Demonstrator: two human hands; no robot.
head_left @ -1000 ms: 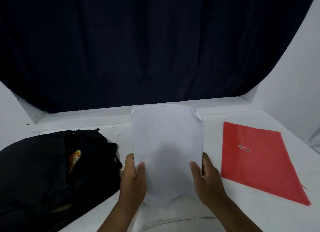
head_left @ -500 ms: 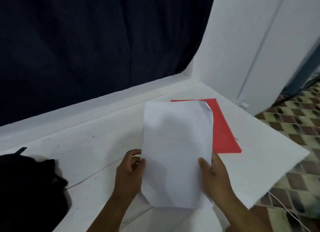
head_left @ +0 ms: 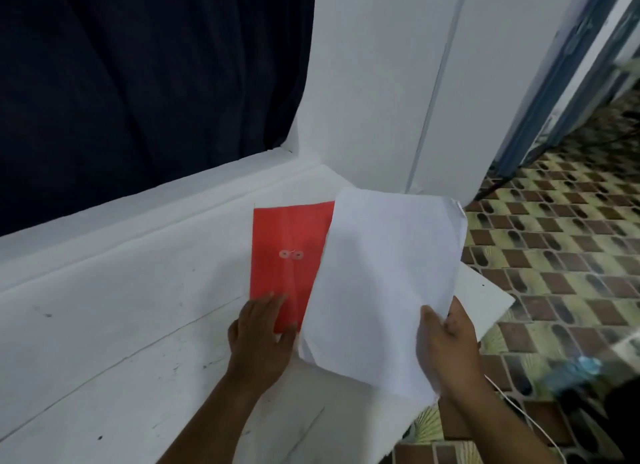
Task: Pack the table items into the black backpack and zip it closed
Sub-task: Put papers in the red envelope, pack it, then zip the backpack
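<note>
Right hand (head_left: 446, 346) fingers (head_left: 431, 321) pinch the white paper sheets (head_left: 384, 273) at their near edge; thin and floppy, they likely need flat support. Left hand (head_left: 259, 335) fingers (head_left: 268, 299) lie flat and spread on the slick-looking red string-tie envelope (head_left: 287, 235) on the counter (head_left: 104, 325).

Two bare forearms enter from the near edge, each ending in a bare hand. The left hand (head_left: 258, 339) and right hand (head_left: 446, 346) wear no gloves, rings, watch or bands that can be seen. No sleeve shows on either arm. Nails are short, unpainted as far as the blur allows.
</note>
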